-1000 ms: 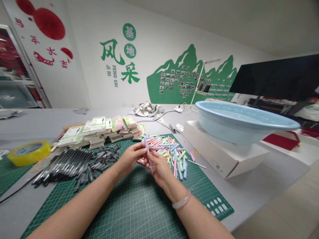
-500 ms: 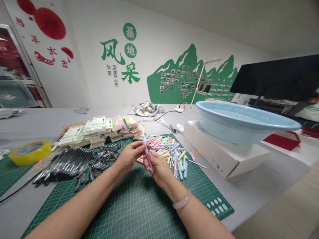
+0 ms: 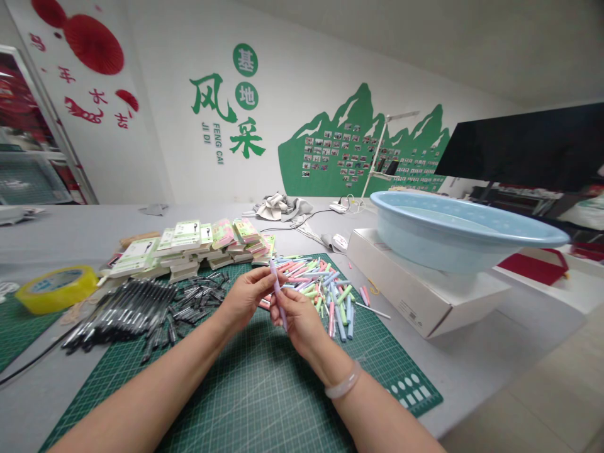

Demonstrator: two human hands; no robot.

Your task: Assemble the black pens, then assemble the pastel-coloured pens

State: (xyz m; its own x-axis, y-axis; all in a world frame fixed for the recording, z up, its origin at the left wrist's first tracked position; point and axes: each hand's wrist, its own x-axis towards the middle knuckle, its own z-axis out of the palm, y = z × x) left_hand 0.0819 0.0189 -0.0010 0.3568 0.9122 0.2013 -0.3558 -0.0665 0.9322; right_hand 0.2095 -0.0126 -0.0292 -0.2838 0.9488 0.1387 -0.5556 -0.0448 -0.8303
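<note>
Pinching a lilac pen [image 3: 277, 287], left hand [image 3: 248, 294] and right hand [image 3: 301, 319] both grip it; pastel pen parts [image 3: 331, 277] lie toward three o'clock.

Soft, even indoor light appears to fall from above, leaving the wall [image 3: 302, 75] pale and the ceiling [image 3: 425, 38] a dimmer grey. A faint, soft-edged shadow lies on the green mat [image 3: 245, 402] below the right hand [image 3: 297, 318]. Small highlights glint along the black pens [image 3: 127, 308]. Wide-angle distortion stretches the blue basin [image 3: 425, 245] sideways, and detail softens toward both side edges.
</note>
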